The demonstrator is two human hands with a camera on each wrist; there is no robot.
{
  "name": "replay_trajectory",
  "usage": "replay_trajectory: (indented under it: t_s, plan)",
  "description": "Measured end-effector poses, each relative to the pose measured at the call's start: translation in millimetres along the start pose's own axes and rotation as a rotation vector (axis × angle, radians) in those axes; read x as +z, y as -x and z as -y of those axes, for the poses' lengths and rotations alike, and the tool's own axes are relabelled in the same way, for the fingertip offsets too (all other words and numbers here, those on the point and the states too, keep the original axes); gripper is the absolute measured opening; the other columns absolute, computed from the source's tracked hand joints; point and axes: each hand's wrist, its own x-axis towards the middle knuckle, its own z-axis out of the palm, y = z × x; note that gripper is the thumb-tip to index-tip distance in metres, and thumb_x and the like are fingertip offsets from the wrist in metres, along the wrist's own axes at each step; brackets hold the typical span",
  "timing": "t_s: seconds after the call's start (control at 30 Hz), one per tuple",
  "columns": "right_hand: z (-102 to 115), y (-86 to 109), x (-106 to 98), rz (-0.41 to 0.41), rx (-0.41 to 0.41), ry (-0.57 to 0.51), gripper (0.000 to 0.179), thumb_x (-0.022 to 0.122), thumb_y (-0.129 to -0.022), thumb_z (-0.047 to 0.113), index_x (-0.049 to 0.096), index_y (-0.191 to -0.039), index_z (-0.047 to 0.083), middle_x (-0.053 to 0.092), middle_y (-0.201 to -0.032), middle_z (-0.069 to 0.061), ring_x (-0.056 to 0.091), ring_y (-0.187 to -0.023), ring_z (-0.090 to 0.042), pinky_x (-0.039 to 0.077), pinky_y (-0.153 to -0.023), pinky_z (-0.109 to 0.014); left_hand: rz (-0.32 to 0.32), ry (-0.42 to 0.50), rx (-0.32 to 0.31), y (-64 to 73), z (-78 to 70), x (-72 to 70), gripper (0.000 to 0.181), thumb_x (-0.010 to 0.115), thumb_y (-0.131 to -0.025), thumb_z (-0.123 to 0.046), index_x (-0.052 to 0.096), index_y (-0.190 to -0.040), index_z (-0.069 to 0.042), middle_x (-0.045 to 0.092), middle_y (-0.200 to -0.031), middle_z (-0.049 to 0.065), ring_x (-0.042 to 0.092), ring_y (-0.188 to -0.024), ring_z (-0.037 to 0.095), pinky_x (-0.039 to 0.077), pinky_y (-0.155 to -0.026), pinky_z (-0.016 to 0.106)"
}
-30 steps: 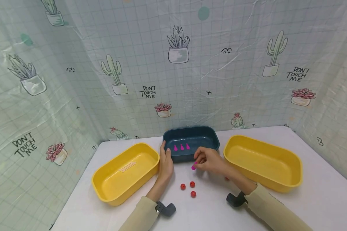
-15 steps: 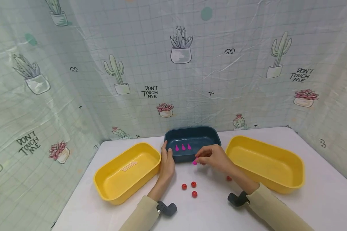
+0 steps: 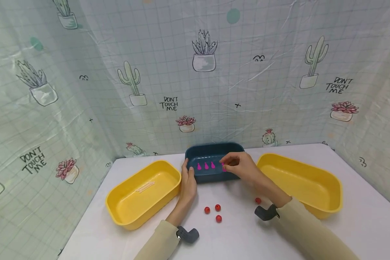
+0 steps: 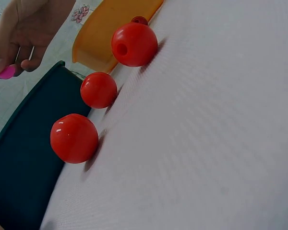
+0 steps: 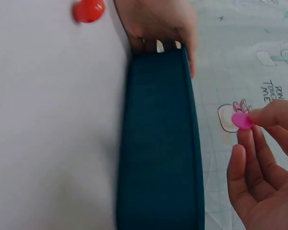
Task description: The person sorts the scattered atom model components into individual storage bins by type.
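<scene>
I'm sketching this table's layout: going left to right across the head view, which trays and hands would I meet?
Going by the middle of each: first yellow tray, left hand, dark blue tray, right hand, second yellow tray.

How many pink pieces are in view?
4: three pieces in a row inside the blue tray, and a fourth piece pinched by the right hand, which may hide more.
</scene>
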Motion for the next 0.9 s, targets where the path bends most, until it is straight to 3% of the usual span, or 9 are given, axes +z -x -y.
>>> replay_trajectory:
  t_s: [0.17, 0.43, 0.67, 0.9]
  plan:
    - [1, -14.4, -5, -0.029, -0.034, -0.026, 0.017, 0.072, -0.096, 0.008, 0.076, -0.113, 0.008, 0.075, -0.102, -0.011, 0.071, -0.087, -0.021, 0.059, -0.077, -0.017, 0.006, -0.004, -0.015, -0.2, -1.5, 0.2, 0.053, 0.032, -0.113, -0.031, 0.024, -0.165, -0.02, 0.022, -0.173, 0.006, 0.021, -0.161, 0.028, 0.017, -0.131, 0.053]
    - [-2, -37.3, -9, -0.063, 0.023, -0.075, 0.025, 0.071, -0.097, 0.011, 0.072, -0.119, 0.0, 0.075, -0.104, -0.015, 0.07, -0.092, -0.025, 0.058, -0.078, -0.017, 0.013, -0.002, -0.009, -1.3, -0.2, -0.2, 0.053, 0.032, -0.113, -0.029, 0.023, -0.165, -0.019, 0.022, -0.173, 0.006, 0.021, -0.161, 0.028, 0.017, -0.131, 0.054]
    - [-6, -49.9, -11, -0.059, 0.048, -0.063, 0.019, 0.072, -0.096, 0.013, 0.075, -0.112, 0.002, 0.077, -0.097, -0.014, 0.066, -0.092, -0.036, 0.056, -0.075, -0.026, 0.005, 0.006, -0.01, -2.0, 0.7, -0.1, 0.053, 0.033, -0.113, -0.028, 0.024, -0.164, -0.019, 0.023, -0.173, 0.006, 0.022, -0.16, 0.028, 0.018, -0.131, 0.053]
    - [-15, -58.4, -9, -0.039, 0.076, -0.074, 0.018, 0.071, -0.096, 0.011, 0.075, -0.111, 0.001, 0.077, -0.098, -0.017, 0.065, -0.091, -0.038, 0.057, -0.077, -0.032, -0.001, 0.007, -0.007, -2.0, 2.0, 0.0, 0.053, 0.033, -0.113, -0.027, 0.025, -0.164, -0.018, 0.024, -0.173, 0.006, 0.023, -0.16, 0.028, 0.017, -0.131, 0.053]
